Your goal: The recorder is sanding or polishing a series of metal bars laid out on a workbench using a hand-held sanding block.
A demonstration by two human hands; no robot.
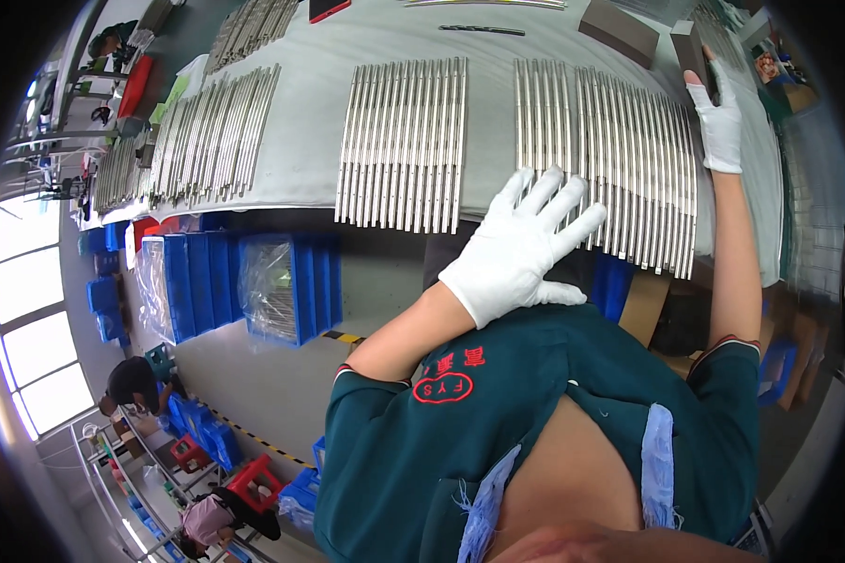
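My left hand, in a white glove, lies with fingers spread over the lower ends of a narrow row of silver metal rods. Its fingertips touch the rods, and it holds nothing. At the far right, my right hand wears a white glove with bare thumb and fingertips. Its thumb and fingers close around a grey-brown rectangular block, just past the upper right corner of a wider row of rods. Part of that block is hidden by the hand.
Another rod row lies left of my left hand, with more rods farther left. A second grey block, a dark drill bit and a red-edged device are at the back. Blue crates stand below the table; people are in the background.
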